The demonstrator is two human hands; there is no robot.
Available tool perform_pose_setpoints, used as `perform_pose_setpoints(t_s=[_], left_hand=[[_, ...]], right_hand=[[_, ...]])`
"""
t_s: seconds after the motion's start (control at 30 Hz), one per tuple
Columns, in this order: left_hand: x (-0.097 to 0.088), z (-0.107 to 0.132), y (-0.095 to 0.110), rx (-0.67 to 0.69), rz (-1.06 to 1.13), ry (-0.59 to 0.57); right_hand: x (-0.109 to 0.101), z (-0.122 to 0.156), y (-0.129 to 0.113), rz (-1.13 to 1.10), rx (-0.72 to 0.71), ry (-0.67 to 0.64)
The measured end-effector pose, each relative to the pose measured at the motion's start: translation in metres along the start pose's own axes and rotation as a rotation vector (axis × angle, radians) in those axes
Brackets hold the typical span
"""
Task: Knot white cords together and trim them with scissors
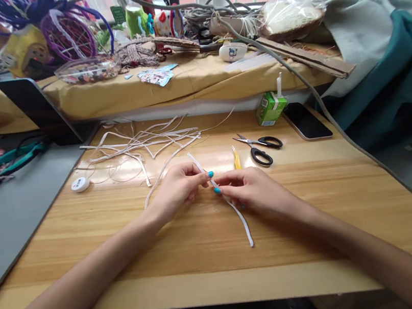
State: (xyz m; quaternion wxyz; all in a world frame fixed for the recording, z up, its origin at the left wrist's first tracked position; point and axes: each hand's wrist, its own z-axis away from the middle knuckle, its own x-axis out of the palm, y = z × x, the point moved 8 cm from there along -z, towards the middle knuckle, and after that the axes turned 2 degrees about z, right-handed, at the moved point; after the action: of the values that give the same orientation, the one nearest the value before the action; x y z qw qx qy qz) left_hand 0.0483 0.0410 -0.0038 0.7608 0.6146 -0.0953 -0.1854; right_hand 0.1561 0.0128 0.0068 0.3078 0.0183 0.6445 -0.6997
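Note:
Both my hands meet over the middle of the wooden table, pinching one thin white strip (242, 217). My left hand (184, 182) grips it between thumb and fingertips, and a short end sticks up beyond them. Just to the right, my right hand (248, 189) pinches the same strip a little lower. From there its longer end hangs in a curve toward the table's front. Behind the right hand lies a yellow-handled tool (236, 158) with a small metal tip, partly hidden. Black-handled scissors (261, 147) rest with blades parted slightly, beyond the right hand.
Tangled white strips (142, 142) lie at the back left, near a small round white container (80, 184). A green drink carton (272, 108) and a phone (307, 120) stand at the back right. A grey cable (322, 106) crosses the right side. The ledge (112, 93) behind is crowded.

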Motion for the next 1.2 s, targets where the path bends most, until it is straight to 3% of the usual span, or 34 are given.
perform_pose_setpoints(t_s=[0.23, 0.53, 0.77, 0.87, 1.03, 1.2], left_hand=[[-0.009, 0.001, -0.001, -0.013, 0.006, 0.086], [-0.001, 0.004, 0.006, 0.0, 0.036, 0.049], [0.006, 0.005, 0.009, 0.024, 0.064, -0.009], [0.006, 0.005, 0.008, 0.014, 0.048, -0.02], [0.006, 0.006, 0.011, 0.024, 0.01, -0.069], [0.005, 0.005, 0.014, 0.053, -0.041, -0.07]], right_hand=[[-0.005, 0.007, -0.023, 0.177, -0.187, 0.141], [0.005, 0.006, -0.029, 0.348, -0.279, 0.107], [0.009, 0.008, -0.032, 0.455, -0.338, 0.166], [0.008, 0.005, -0.023, 0.336, -0.248, 0.101], [0.011, -0.002, 0.0, -0.131, 0.04, -0.084], [0.014, -0.002, 0.001, -0.258, 0.137, -0.135]])
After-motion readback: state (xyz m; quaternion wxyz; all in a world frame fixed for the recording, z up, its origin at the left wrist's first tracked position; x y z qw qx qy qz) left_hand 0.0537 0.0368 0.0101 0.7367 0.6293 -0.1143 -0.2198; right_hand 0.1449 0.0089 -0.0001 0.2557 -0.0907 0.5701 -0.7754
